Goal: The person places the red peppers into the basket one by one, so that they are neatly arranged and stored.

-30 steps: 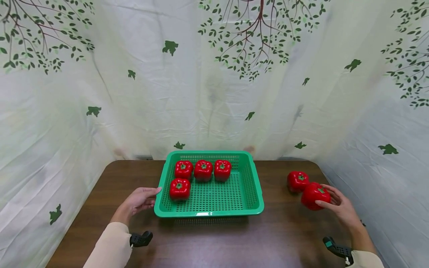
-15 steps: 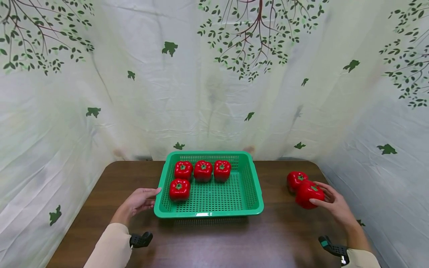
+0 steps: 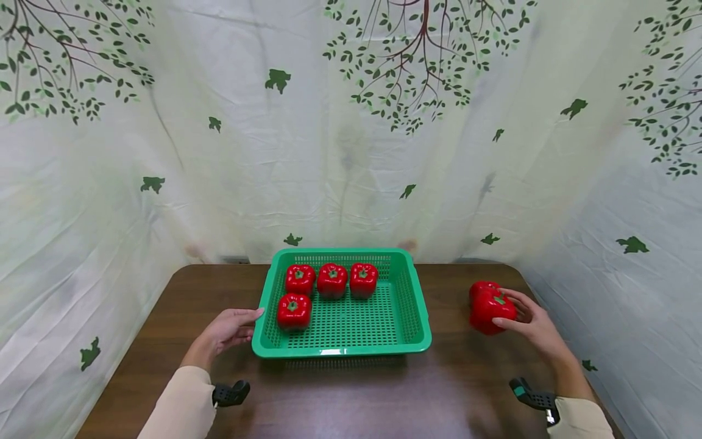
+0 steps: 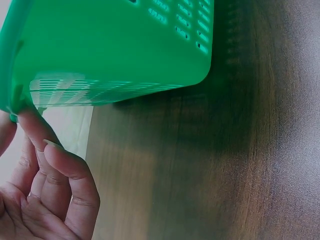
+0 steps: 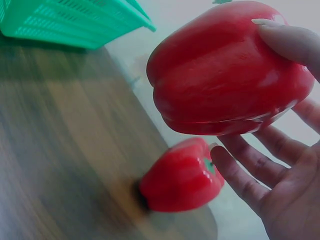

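Note:
My left hand (image 3: 229, 330) pinches the left rim of a green plastic basket (image 3: 342, 352) between thumb and fingers. In the left wrist view, the basket's side wall (image 4: 120, 45) rises above the curled lower fingers. Several glossy red bell peppers sit inside, three along the back and a front one (image 3: 294, 311) at the left. On the right, my right hand (image 3: 533, 325) holds another red bell pepper (image 3: 492, 312), thumb on one side and fingers on the other. It is raised off the table. Behind it stands one more bell pepper (image 5: 175, 180), mostly covered in the head view.
A brown wooden table (image 3: 351, 402) carries everything, its right edge running close beside the right hand. A pale curtain (image 3: 351, 158) printed with leaves hangs around the back and sides. Black cameras are strapped to both wrists.
My right hand has carried its bell pepper leftward and slightly back, so it now overlaps the one standing behind. The left hand and basket stay in place.

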The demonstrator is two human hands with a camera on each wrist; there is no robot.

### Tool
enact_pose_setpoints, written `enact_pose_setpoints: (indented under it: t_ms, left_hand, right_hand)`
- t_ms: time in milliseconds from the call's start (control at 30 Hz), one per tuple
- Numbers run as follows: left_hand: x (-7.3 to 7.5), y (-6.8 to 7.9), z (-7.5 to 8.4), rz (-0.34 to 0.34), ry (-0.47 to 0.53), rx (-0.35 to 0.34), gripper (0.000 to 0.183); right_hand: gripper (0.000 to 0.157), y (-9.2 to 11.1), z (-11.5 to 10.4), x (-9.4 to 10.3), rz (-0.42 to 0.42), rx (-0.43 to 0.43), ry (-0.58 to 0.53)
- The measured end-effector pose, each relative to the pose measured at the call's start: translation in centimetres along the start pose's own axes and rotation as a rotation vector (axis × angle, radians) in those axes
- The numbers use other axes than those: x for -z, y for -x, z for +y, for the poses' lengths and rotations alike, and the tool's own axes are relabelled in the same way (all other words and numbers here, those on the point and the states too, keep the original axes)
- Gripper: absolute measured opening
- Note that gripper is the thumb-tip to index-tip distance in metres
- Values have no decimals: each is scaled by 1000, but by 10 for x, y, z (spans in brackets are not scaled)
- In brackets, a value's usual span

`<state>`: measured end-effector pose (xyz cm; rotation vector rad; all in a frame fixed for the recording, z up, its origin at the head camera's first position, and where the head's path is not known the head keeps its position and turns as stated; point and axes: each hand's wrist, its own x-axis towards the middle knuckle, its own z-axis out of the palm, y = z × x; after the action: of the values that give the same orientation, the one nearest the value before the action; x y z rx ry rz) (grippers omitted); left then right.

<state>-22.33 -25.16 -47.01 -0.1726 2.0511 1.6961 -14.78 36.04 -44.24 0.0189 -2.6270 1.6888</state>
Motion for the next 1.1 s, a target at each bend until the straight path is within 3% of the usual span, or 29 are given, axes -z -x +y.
enact_pose_setpoints:
  t_ms: [667,1100]
  left_hand:
    - [0,1,0,-6,6,-6,49]
    - [0,2,1,-7,0,-3,49]
  right_hand:
    - [64,-23,-26,-24,-73,116,-14]
    - [62,-37,-39,-52,-145,172,-81]
